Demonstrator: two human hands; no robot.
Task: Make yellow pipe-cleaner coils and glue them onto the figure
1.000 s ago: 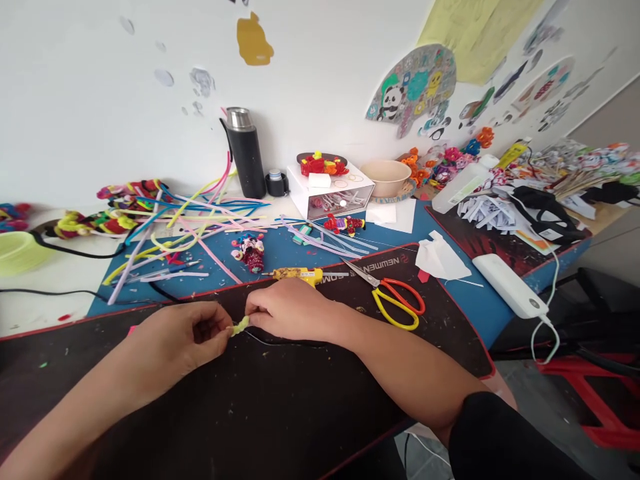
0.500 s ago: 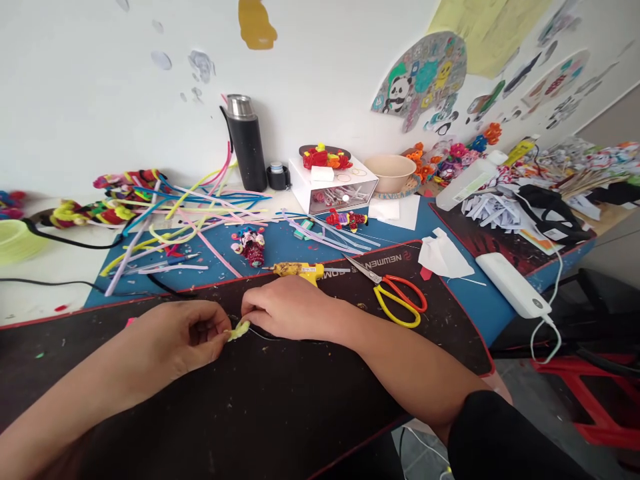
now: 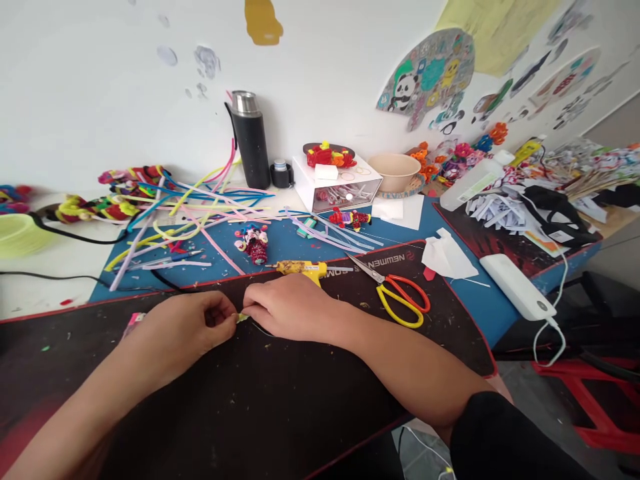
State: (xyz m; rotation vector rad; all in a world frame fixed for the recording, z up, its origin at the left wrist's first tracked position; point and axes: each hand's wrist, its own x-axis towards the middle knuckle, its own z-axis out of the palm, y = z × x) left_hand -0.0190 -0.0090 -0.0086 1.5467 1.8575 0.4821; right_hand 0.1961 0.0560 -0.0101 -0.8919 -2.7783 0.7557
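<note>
Between my two hands is a small pale yellow fuzzy piece, which looks like a short length of pipe cleaner (image 3: 242, 318); most of it is hidden by the fingers. My left hand (image 3: 193, 327) pinches its left end between thumb and fingertips. The fingers of my right hand (image 3: 287, 305) are closed on its other end. Just behind the right hand lies a yellow glue gun (image 3: 313, 270). Scissors (image 3: 395, 293) with orange and yellow handles rest to the right. A small pink item (image 3: 134, 323) is partly covered by the left hand.
Loose pipe cleaners (image 3: 200, 207) spread across the blue mat behind. Beyond them stand a black thermos (image 3: 251, 150), a white box (image 3: 345, 177) and a beige bowl (image 3: 395, 173). A small fuzzy doll (image 3: 254, 244) lies nearer. On the right is a white power bank (image 3: 517, 287) with a cable.
My left hand has shifted slightly right and up, closer to the right hand. Less of the pale yellow piece shows between them, and more of the pink item is uncovered.
</note>
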